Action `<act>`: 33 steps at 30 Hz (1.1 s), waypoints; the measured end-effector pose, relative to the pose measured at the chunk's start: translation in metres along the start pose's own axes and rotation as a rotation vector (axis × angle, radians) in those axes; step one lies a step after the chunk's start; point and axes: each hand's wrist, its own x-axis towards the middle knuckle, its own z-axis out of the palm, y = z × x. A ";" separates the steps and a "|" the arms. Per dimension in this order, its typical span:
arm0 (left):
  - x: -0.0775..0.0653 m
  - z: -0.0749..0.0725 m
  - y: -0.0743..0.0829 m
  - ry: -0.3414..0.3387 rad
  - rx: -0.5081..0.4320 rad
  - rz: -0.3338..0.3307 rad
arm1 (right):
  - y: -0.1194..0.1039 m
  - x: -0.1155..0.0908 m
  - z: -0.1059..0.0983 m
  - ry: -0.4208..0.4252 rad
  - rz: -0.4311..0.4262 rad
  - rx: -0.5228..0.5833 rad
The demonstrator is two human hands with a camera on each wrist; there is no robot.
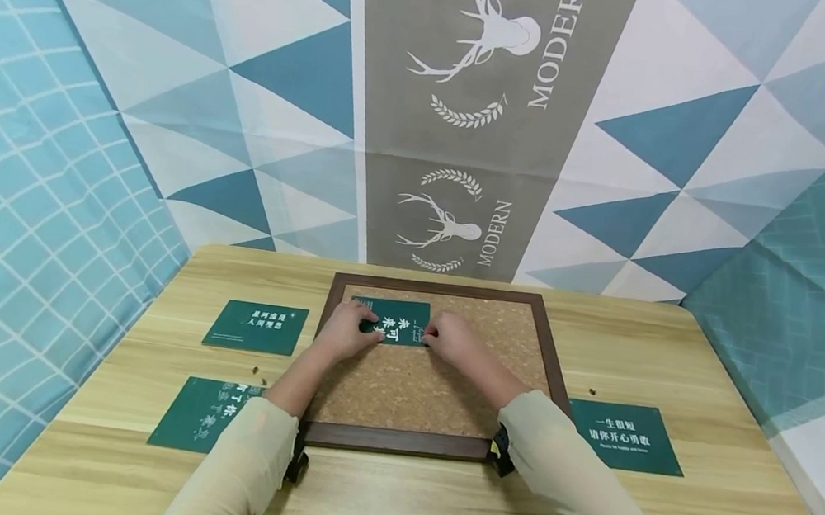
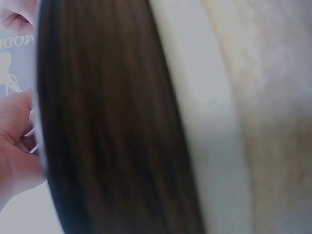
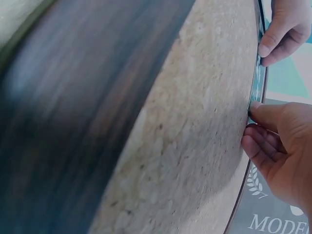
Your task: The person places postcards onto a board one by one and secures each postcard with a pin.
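Note:
A dark green postcard (image 1: 401, 313) with white lettering lies on the cork board (image 1: 400, 389), close to its upper left corner. My left hand (image 1: 346, 331) holds the card's left side, thumb over its printed face. The right hand (image 1: 454, 336) pinches its right edge between thumb and curled fingers. In the right wrist view, my right hand (image 3: 282, 146) and left hand (image 3: 290, 31) both meet the thin sliver of postcard (image 3: 254, 92) along the cork. The left wrist view is mostly filled by the brown frame (image 2: 112, 117), with part of my left hand (image 2: 17, 151) at its edge.
Two more green postcards, an upper one (image 1: 256, 327) and a lower one (image 1: 192, 414) partly behind the left sleeve, lie left of the board. Another postcard (image 1: 626, 437) lies to the right. Tiny dark pieces (image 1: 256, 370) dot the wooden table (image 1: 389, 504). A patterned backdrop (image 1: 294, 97) stands behind.

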 end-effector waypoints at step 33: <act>-0.005 -0.002 0.005 0.045 -0.162 -0.038 | 0.037 -0.031 -0.024 0.150 0.063 0.060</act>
